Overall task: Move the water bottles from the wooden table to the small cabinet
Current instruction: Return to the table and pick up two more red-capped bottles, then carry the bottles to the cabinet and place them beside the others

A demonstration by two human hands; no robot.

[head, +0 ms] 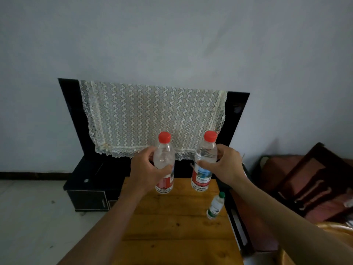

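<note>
My left hand (147, 169) grips a clear water bottle with a red cap and red label (164, 155), held upright above the far end of the wooden table (172, 226). My right hand (223, 165) holds a second red-capped bottle (205, 155) the same way, just to its right. A third bottle with a green cap and green label (215, 205) stands on the table near its right edge. Beyond the table sits the low black cabinet (89, 188), its top partly hidden by my hands.
A dark screen (70, 111) draped with a lace cloth (152, 119) stands on the cabinet against the wall. A dark wooden chair with cushions (305, 180) is at the right. Pale floor (28, 217) lies to the left.
</note>
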